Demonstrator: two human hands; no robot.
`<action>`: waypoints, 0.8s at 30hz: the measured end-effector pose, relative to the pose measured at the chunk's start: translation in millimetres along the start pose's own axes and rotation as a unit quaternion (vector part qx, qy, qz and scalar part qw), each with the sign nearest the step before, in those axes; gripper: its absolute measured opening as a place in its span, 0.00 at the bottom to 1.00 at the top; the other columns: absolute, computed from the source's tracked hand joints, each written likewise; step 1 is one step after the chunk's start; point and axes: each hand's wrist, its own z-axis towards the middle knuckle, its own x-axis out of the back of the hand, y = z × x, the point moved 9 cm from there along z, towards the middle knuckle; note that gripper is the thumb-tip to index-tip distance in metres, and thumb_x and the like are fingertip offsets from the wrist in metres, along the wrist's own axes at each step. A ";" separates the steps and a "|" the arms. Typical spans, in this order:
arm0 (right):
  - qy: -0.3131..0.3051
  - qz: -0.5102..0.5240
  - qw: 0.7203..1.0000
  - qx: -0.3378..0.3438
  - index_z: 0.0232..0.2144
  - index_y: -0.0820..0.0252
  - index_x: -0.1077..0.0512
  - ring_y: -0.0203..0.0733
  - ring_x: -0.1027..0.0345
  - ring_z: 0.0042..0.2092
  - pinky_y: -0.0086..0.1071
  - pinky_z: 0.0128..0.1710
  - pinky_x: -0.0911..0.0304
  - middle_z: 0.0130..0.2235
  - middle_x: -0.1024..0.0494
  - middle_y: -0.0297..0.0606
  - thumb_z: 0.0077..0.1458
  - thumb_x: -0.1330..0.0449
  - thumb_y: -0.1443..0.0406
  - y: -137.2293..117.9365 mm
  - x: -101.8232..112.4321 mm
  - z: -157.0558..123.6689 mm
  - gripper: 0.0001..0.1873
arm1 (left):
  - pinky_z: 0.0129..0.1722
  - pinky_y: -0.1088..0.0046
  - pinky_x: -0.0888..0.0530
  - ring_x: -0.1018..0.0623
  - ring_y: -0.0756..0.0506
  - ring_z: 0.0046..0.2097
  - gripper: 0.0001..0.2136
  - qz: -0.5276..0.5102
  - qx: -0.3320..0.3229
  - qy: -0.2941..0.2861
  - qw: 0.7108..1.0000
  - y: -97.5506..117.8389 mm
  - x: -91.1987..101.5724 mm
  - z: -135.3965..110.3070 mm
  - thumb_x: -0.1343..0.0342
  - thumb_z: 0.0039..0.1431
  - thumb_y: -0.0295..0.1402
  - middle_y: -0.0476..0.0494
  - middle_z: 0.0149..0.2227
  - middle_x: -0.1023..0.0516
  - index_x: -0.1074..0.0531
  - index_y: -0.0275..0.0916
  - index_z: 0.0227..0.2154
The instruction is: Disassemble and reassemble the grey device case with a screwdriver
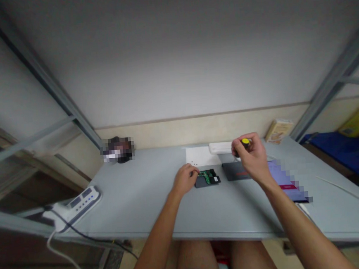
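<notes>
A small dark electronic device with an exposed green circuit board (208, 176) lies on the desk. My left hand (185, 179) is at its left edge, fingers closed together by the board's corner; what they pinch is too small to make out. My right hand (253, 155) is raised to the right of the device, wrapped round a screwdriver (245, 142) with a black and yellow handle. The screwdriver's tip points down and is hard to see. Behind the device, several tiny dark specks, perhaps screws, lie on a sheet of white paper (201, 154).
A dark flat panel (234, 172) lies right of the device, partly under my right hand. Farther right is a lit tablet-like screen (282, 176). A white case (220, 148) and a small box (278, 131) stand behind. A power strip (79, 206) sits at left.
</notes>
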 end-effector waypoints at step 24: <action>-0.464 -0.480 0.744 -0.028 0.54 0.56 0.24 0.52 0.24 0.50 0.39 0.51 0.34 0.50 0.18 0.45 0.60 0.44 0.65 69.0 0.7 -40.7 0.20 | 0.62 0.55 0.34 0.30 0.38 0.59 0.30 -0.024 -0.024 -0.071 0.997 23.5 9.9 -32.2 0.32 0.52 0.30 0.41 0.56 0.26 0.33 0.46 0.59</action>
